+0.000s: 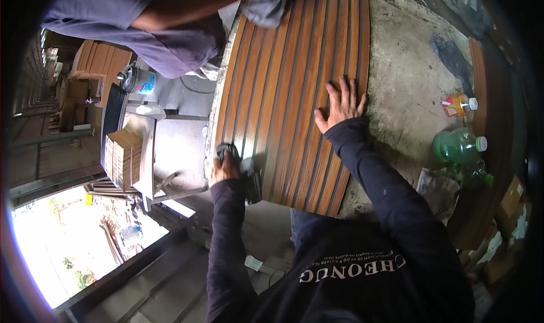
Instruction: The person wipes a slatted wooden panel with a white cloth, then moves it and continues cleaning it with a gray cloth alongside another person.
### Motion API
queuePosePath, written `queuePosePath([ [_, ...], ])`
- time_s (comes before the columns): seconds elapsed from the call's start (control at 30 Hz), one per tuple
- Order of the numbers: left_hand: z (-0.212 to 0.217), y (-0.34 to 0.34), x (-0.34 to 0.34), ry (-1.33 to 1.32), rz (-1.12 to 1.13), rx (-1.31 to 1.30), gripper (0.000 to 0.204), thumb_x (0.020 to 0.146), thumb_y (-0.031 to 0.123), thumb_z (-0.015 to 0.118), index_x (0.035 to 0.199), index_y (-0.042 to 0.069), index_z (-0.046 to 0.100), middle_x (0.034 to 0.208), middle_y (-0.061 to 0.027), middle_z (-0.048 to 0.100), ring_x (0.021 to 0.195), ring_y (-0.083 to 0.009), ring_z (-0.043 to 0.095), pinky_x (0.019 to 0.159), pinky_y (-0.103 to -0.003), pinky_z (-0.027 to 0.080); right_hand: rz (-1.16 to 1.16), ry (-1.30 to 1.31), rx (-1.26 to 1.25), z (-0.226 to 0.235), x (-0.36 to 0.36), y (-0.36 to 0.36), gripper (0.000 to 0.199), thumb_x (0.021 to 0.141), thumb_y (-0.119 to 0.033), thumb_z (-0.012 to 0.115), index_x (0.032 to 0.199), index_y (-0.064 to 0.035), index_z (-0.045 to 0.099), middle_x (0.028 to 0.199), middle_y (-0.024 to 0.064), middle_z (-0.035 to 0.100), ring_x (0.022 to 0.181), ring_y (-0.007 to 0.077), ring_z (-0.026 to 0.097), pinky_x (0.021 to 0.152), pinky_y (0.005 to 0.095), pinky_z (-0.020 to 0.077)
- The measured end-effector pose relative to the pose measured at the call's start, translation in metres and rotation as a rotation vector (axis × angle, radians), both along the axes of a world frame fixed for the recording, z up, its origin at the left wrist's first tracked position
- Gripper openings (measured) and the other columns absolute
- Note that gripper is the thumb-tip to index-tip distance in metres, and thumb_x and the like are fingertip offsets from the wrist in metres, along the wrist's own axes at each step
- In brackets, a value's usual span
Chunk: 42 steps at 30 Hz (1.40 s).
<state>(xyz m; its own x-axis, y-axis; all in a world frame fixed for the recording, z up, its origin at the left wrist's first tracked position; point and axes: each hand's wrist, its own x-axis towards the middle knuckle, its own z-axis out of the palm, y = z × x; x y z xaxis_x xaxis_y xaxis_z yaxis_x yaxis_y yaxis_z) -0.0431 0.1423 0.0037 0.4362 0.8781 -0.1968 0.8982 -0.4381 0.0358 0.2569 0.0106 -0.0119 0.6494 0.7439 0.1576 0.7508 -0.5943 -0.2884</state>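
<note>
A brown wood-grain panel [294, 96] with dark grooves along its length lies on the worktable before me. My left hand [225, 169] is at the panel's left edge near its close end, closed on a dark grey rag [228, 149]. More dark cloth hangs beside the wrist, partly hidden. My right hand [343, 105] rests flat near the panel's right side, fingers spread, with nothing in it. At the far end, a co-worker's arm [187, 5] reaches over the panel, and a grey cloth [266, 10] lies under it; that person's fingers are hard to make out.
On the stained tabletop [405, 68] to the right are a small orange-labelled bottle [456, 105], green plastic bottles [456, 146] and a dark cloth [451, 57]. Strapped cardboard [123, 159] sits on a stand at left, near a bucket [139, 80]. A bright opening lies lower left.
</note>
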Motion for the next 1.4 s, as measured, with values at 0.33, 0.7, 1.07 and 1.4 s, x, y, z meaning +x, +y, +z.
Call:
queuePosePath([
  [0.33, 0.007, 0.059, 0.037, -0.201, -0.092, 0.042, 0.038, 0.078, 0.020, 0.051, 0.115, 0.020, 0.055, 0.100, -0.0178, 0.055, 0.086, -0.0378, 0.058, 0.072, -0.044, 0.048, 0.008, 0.008, -0.009, 0.001, 0.000, 0.010, 0.066, 0.075, -0.041, 0.056, 0.131, -0.0132, 0.036, 0.143, 0.0152, 0.022, 0.135, 0.0365, 0.013, 0.105, 0.0612, 0.0100],
  [0.7, 0.016, 0.140, 0.138, -0.305, -0.332, 0.169, 0.033, 0.080, 0.020, 0.050, 0.112, 0.017, 0.058, 0.104, -0.0145, 0.060, 0.090, -0.0334, 0.059, 0.077, -0.041, 0.047, 0.040, 0.069, 0.025, 0.010, -0.008, 0.008, 0.068, 0.072, -0.038, 0.062, 0.131, -0.0140, 0.037, 0.143, 0.0156, 0.021, 0.134, 0.0363, 0.014, 0.104, 0.0602, 0.0096],
  [1.07, 0.016, 0.016, -0.068, 0.090, -0.222, -0.163, 0.037, 0.076, 0.023, 0.052, 0.113, 0.023, 0.052, 0.096, -0.0178, 0.055, 0.082, -0.0375, 0.059, 0.067, -0.048, 0.048, -0.049, -0.040, 0.059, 0.003, 0.001, 0.005, 0.063, 0.070, -0.038, 0.061, 0.127, -0.0178, 0.043, 0.141, 0.0123, 0.028, 0.134, 0.0320, 0.019, 0.106, 0.0577, 0.0124],
  [1.4, 0.042, -0.029, -0.132, -0.281, -0.098, -0.055, 0.034, 0.077, 0.016, 0.053, 0.110, 0.017, 0.057, 0.084, -0.0132, 0.053, 0.070, -0.0355, 0.058, 0.059, -0.045, 0.047, -0.056, 0.208, -0.188, 0.015, -0.036, 0.010, 0.087, 0.065, -0.052, 0.068, 0.137, -0.0240, 0.027, 0.149, 0.0092, 0.009, 0.137, 0.0303, 0.010, 0.105, 0.0616, 0.0044],
])
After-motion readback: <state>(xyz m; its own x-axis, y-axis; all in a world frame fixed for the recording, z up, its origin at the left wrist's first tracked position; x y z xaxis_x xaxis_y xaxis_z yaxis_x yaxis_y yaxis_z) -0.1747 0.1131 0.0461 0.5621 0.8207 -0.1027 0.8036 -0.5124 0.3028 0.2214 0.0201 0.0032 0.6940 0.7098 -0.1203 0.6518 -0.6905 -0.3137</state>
